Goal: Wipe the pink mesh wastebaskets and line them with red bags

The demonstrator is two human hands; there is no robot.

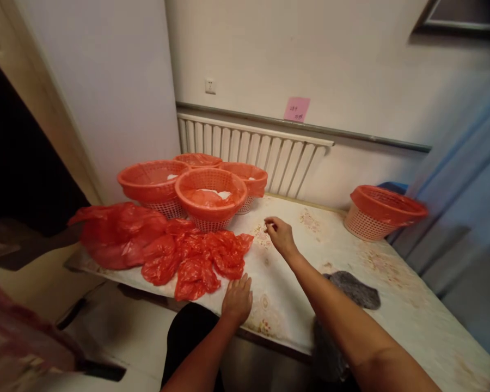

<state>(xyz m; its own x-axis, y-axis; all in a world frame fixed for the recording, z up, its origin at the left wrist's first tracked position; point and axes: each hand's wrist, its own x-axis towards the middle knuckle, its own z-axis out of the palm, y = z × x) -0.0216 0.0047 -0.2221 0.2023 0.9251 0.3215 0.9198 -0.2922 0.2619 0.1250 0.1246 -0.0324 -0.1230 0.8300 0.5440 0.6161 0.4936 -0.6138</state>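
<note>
Several crumpled red plastic bags lie on the near left of the table. My left hand rests palm down by the table's front edge, fingers stretched out, just right of the bags. Above the table's middle is my right hand, its fingers bent, with a small gap at the thumb and nothing visible in it. Behind the bags stands a white perforated basket lined with a red bag, with something white inside. Close around it are a left basket, a right basket and a back basket, all red-lined.
Another red-lined basket stands at the table's far right, beside a blue curtain. A dark grey fuzzy cloth lies under my right forearm. The flower-patterned table meets the wall below a radiator.
</note>
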